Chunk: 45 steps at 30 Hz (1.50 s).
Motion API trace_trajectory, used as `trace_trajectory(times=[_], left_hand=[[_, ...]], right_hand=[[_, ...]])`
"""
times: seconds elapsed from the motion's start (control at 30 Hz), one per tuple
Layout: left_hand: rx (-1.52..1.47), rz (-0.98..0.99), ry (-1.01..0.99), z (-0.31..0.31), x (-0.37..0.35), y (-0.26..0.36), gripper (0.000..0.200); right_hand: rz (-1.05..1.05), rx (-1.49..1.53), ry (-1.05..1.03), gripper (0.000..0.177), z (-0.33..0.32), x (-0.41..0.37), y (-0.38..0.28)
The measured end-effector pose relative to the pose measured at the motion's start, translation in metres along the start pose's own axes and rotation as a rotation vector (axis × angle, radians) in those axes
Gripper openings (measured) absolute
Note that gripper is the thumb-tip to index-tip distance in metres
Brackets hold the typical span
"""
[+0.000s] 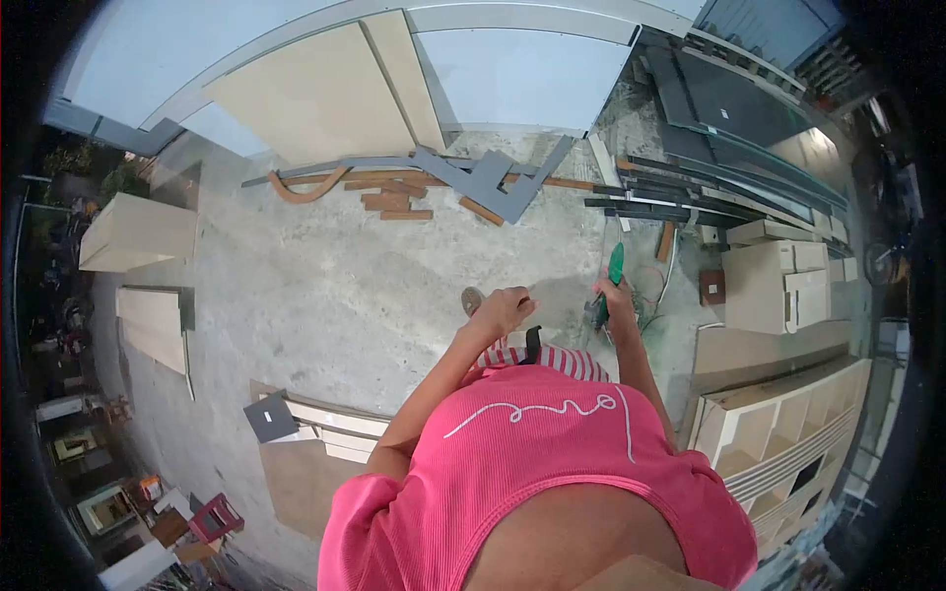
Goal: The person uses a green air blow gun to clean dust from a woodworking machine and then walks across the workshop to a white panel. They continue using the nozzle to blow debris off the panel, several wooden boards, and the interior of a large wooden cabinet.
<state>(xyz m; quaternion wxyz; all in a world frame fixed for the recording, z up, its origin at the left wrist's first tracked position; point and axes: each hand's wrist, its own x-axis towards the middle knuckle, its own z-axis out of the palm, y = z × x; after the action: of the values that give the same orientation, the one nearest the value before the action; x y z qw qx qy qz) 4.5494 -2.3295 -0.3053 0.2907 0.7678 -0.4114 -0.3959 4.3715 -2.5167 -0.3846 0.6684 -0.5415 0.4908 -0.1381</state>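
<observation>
My right hand (618, 298) is wrapped round a green tool (616, 264) with a darker lower part, held upright in front of my right side; its exact kind does not show. Thin cords (650, 305) lie on the floor beside that hand. In front of my waist, my left hand (505, 309) has its fingers curled in. A small dark spot shows at its fingertips, but I cannot make out what it is. Below the left hand are a shoe (473, 299) and striped trousers (567, 362).
Brown wooden strips (394, 202) and grey cut panels (493, 182) lie ahead on the concrete floor (345, 286). Beige boards (315, 94) lean against the wall. Dark bars (645, 209), a cardboard box (754, 286) and a pale shelf unit (788, 424) are at right.
</observation>
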Motion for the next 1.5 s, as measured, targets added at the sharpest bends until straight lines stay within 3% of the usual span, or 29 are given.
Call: trace_trajectory(times=[0.13, 0.27, 0.4, 0.47, 0.63, 0.7, 0.8, 0.87, 1.1, 1.2, 1.27, 1.4, 1.5], left_hand=[[0.012, 0.031, -0.018, -0.051, 0.022, -0.035, 0.034], [0.075, 0.221, -0.038, -0.087, 0.058, -0.052, 0.029], [0.033, 0.28, -0.131, -0.118, 0.076, -0.02, 0.024], [-0.017, 0.242, -0.16, -0.124, 0.091, -0.014, 0.031], [0.034, 0.274, -0.241, -0.132, 0.139, -0.021, 0.028], [0.117, 0.276, -0.24, -0.14, 0.165, -0.023, 0.03], [-0.044, 0.343, -0.205, -0.152, 0.204, -0.033, 0.036], [-0.018, 0.133, -0.181, -0.171, 0.218, -0.004, 0.035], [-0.117, 0.039, -0.042, -0.183, 0.301, 0.06, 0.038], [-0.232, 0.035, 0.049, -0.185, 0.329, 0.074, 0.041], [-0.25, -0.076, 0.086, -0.19, 0.337, 0.083, 0.043], [-0.259, -0.058, 0.115, -0.202, 0.342, 0.084, 0.043], [-0.194, -0.099, 0.13, -0.219, 0.35, 0.075, 0.043]], right_hand=[[-0.064, 0.006, 0.025, 0.049, 0.058, 0.024, -0.041], [-0.131, 0.034, 0.127, 0.049, 0.099, 0.059, -0.074], [-0.249, 0.088, 0.177, 0.044, 0.106, 0.101, -0.092], [-0.228, 0.178, 0.183, 0.052, 0.101, 0.116, -0.12], [-0.317, 0.257, 0.263, 0.051, 0.055, 0.183, -0.181], [-0.381, 0.26, 0.305, 0.05, 0.025, 0.221, -0.241], [-0.604, 0.217, 0.339, 0.048, -0.003, 0.212, -0.367], [-0.834, 0.185, 0.344, 0.049, -0.024, 0.217, -0.452], [-1.11, -0.008, 0.373, 0.046, -0.102, 0.269, -0.681], [-1.073, 0.223, 0.305, 0.044, -0.127, 0.318, -0.74], [-1.088, 0.251, 0.305, 0.037, -0.139, 0.335, -0.762], [-1.16, 0.302, 0.198, 0.024, -0.155, 0.367, -0.784], [-1.089, 0.324, 0.24, 0.025, -0.156, 0.384, -0.788]])
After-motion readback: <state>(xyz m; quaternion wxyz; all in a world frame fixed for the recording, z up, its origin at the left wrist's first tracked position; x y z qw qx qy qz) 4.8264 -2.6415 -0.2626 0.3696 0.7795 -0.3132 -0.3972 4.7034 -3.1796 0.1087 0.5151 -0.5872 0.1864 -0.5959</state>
